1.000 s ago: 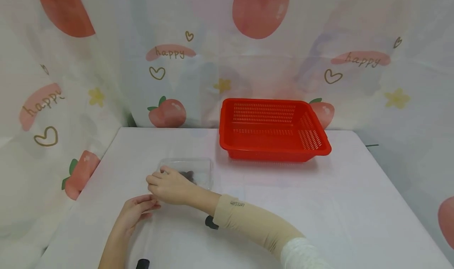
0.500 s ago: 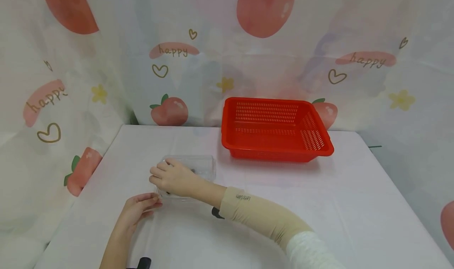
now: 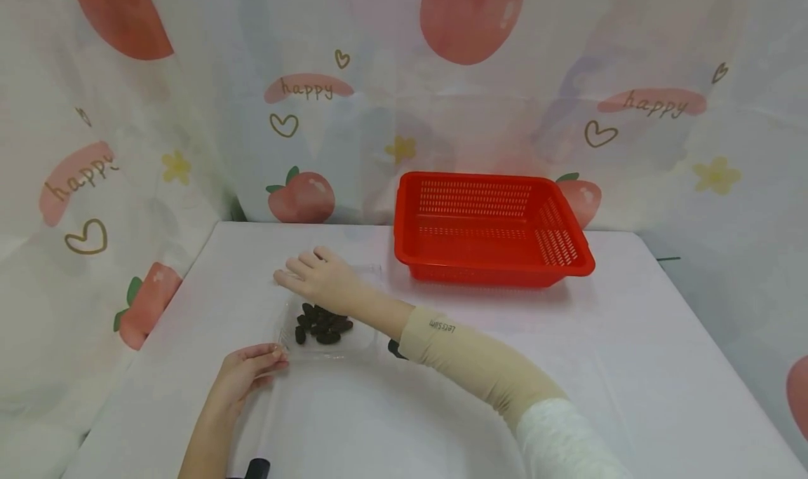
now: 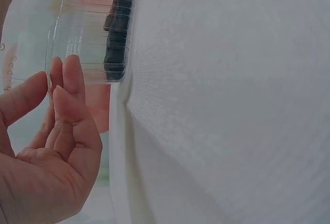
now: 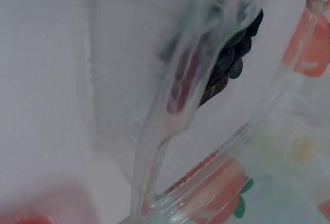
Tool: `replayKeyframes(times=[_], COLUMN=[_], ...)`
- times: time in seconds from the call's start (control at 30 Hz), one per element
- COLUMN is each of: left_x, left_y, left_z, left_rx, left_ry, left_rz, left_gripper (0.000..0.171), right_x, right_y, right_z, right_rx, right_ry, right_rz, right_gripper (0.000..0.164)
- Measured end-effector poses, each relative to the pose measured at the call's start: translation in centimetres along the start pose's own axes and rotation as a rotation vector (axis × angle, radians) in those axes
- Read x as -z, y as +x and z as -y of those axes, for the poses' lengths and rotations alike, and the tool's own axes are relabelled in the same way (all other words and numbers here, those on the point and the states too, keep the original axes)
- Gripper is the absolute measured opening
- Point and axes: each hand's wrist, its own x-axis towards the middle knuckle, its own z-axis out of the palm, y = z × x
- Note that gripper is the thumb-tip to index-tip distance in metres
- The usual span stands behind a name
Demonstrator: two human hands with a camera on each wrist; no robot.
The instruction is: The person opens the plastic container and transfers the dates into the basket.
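A clear plastic clamshell box (image 3: 362, 340) lies on the table with its lid raised toward the back. Dark, elongated grapes (image 3: 323, 326) are heaped inside; the right wrist view shows the grapes (image 5: 232, 54) partly through the clear plastic. My left hand (image 3: 249, 370) pinches the box's near left corner between thumb and fingers. In the left wrist view, the left hand (image 4: 56, 131) has its fingertips at the box's rim. Over the far side of the box, my right hand (image 3: 328, 282) spreads its fingers at the lid, palm down. Its fingertips are outside the right wrist view.
A red perforated plastic basket (image 3: 489, 272) stands at the back, right of the box. White cloth covers the table (image 3: 505, 346), and a fruit-print curtain (image 3: 360, 135) hangs behind and at both sides. A black wrist-worn device (image 3: 257, 468) shows at the bottom edge.
My right hand has moved away toward the back, lifting the lid off the near side and uncovering the grapes. My left hand has stayed at the box's corner.
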Motion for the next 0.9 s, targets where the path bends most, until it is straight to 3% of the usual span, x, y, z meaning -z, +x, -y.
replayKeyframes(times=[0.27, 0.5, 0.73, 0.9], left_x=[-0.1, -0.3, -0.3, -0.3], left_y=[-0.2, -0.1, -0.3, -0.5], left_z=[-0.2, -0.3, -0.3, -0.3], left_rx=[0.006, 0.0, 0.004, 0.011], left_ry=[0.011, 0.017, 0.024, 0.025], left_rz=[-0.011, -0.022, -0.027, -0.029], left_gripper=[0.034, 0.032, 0.035, 0.036], right_x=[-1.1, -2.1, -3.0, -3.4], right_y=[-0.1, -0.1, -0.5, -0.8], right_z=[-2.0, -3.0, -3.8, -4.2], right_rx=[-0.031, -0.109, -0.172, -0.225], right_ry=[0.012, 0.045, 0.002, 0.003], right_rz=[-0.013, 0.041, -0.013, 0.001], right_gripper=[0.036, 0.044, 0.045, 0.044])
